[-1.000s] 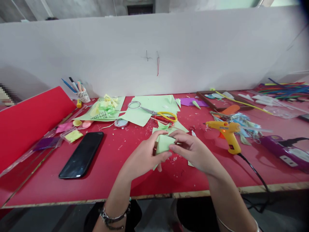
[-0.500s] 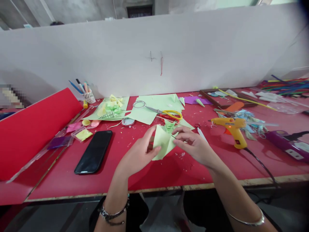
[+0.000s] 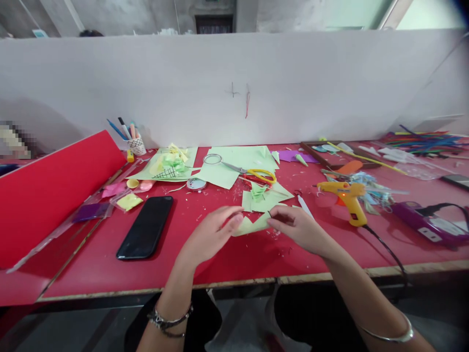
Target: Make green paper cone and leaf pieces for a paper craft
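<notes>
A folded piece of light green paper (image 3: 252, 226) is held just above the red table. My left hand (image 3: 208, 233) pinches its left corner between thumb and fingers. On the other side, my right hand (image 3: 298, 229) grips the paper's right end, and a thin dark stick-like thing (image 3: 270, 213) shows at those fingertips; its kind cannot be made out. Just beyond the hands lies a green paper sheet (image 3: 273, 196) with a small pleated green paper piece (image 3: 258, 192) on it. Scissors (image 3: 262, 175) with yellow handles rest behind that.
A black phone (image 3: 145, 227) lies left of my hands. To the right are a yellow glue gun (image 3: 346, 195) with its cord, a white pen-like tool (image 3: 305, 206) and a purple power strip (image 3: 428, 222). A pen cup (image 3: 136, 145) stands at the back left.
The green paper has tipped down from a raised, upright position to a flatter one. My hands hold it at its ends. The view has shifted slightly.
</notes>
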{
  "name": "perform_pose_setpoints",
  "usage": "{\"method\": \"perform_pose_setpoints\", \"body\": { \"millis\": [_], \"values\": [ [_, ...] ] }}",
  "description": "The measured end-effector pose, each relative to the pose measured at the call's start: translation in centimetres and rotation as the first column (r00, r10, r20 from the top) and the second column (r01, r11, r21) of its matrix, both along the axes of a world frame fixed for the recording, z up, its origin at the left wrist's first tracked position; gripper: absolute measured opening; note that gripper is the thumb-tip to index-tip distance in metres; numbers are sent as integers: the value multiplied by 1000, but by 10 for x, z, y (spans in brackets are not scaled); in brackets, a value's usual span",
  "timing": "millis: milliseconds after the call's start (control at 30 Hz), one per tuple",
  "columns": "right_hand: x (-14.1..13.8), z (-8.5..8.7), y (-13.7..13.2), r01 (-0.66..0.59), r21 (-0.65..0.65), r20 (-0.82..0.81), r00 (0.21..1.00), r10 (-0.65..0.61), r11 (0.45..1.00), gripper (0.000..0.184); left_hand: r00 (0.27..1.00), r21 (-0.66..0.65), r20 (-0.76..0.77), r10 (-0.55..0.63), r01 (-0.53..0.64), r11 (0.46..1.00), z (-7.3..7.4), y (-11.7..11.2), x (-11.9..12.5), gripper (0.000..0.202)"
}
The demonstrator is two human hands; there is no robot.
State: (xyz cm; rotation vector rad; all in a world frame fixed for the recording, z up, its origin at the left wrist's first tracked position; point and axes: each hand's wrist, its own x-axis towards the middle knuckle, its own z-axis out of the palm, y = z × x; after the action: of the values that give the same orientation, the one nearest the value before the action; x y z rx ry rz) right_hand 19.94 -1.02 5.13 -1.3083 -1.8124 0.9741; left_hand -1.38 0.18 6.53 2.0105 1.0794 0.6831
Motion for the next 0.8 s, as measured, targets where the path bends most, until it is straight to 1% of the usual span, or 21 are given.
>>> {"method": "perform_pose_setpoints", "body": {
  "millis": [67, 133, 200, 233, 267, 300, 333, 367, 400, 433, 467, 500, 533, 567, 600, 633, 667, 733, 767, 800],
  "values": [
    [1, 1, -1, 49, -69, -96, 994, -55, 996, 19, 999, -93, 31, -33, 36, 995, -1, -4, 4, 46],
    [0, 2, -2, 94, -107, -152, 982, -110, 990, 21, 996, -149, 86, -32, 45, 988, -2, -8, 7, 53],
    [0, 1, -2, 110, -106, -138, 983, -124, 988, 21, 992, -173, 123, -35, 57, 983, -3, -11, 10, 53],
    [1, 0, -2, 108, -93, -105, 987, -118, 990, 21, 994, -166, 102, -39, 56, 984, -4, -12, 11, 53],
    [3, -1, -2, 111, -63, -55, 992, -115, 992, 20, 999, -137, 39, -31, 36, 990, -6, -13, 13, 54],
    [6, -3, -1, 122, -23, 6, 993, -122, 992, 19, 998, -85, -67, -4, -1, 996, -8, -13, 15, 55],
    [10, -5, -1, 144, 22, 70, 987, -145, 989, 19, 979, -18, -198, 40, -45, 999, -11, -14, 18, 55],
    [16, -7, -2, 179, 74, 130, 974, -187, 981, 19, 938, 51, -334, 95, -83, 995, -15, -14, 21, 55],
    [24, -9, -3, 222, 111, 178, 955, -239, 969, 19, 878, 117, -453, 155, -113, 987, -19, -15, 24, 54],
    [33, -11, -5, 282, 137, 212, 928, -306, 950, 19, 820, 162, -537, 195, -127, 979, -22, -15, 27, 54],
    [44, -12, -8, 348, 180, 241, 891, -384, 920, 18, 781, 209, -579, 233, -134, 969, -26, -16, 29, 54],
    [55, -13, -11, 414, 235, 276, 839, -469, 879, 17, 757, 267, -592, 277, -140, 954, -28, -17, 31, 53],
    [66, -14, -15, 482, 307, 296, 771, -564, 821, 16, 746, 330, -585, 317, -138, 934, -30, -18, 32, 51],
    [77, -14, -19, 544, 374, 320, 685, -654, 752, 14, 743, 395, -571, 348, -123, 911, -30, -19, 32, 46],
    [88, -15, -23, 588, 432, 357, 585, -728, 684, 14, 748, 450, -562, 353, -82, 889, -30, -21, 32, 40],
    [99, -17, -26, 609, 488, 372, 503, -780, 625, 14, 761, 486, -561, 326, -16, 874, -29, -23, 32, 32],
    [110, -19, -28, 605, 546, 387, 430, -815, 579, 15, 779, 501, -567, 267, 69, 863, -28, -26, 32, 26],
    [129, -26, -29, 564, 670, 413, 256, -874, 482, 28, 810, 478, -579, 98, 240, 845, -27, -35, 33, 22],
    [137, -30, -28, 562, 681, 438, 202, -876, 470, 36, 816, 453, -577, 25, 294, 842, -27, -40, 35, 21],
    [144, -35, -27, 585, 661, 469, 168, -867, 470, 42, 815, 417, -578, -26, 323, 849, -28, -45, 37, 23]
  ]
}}
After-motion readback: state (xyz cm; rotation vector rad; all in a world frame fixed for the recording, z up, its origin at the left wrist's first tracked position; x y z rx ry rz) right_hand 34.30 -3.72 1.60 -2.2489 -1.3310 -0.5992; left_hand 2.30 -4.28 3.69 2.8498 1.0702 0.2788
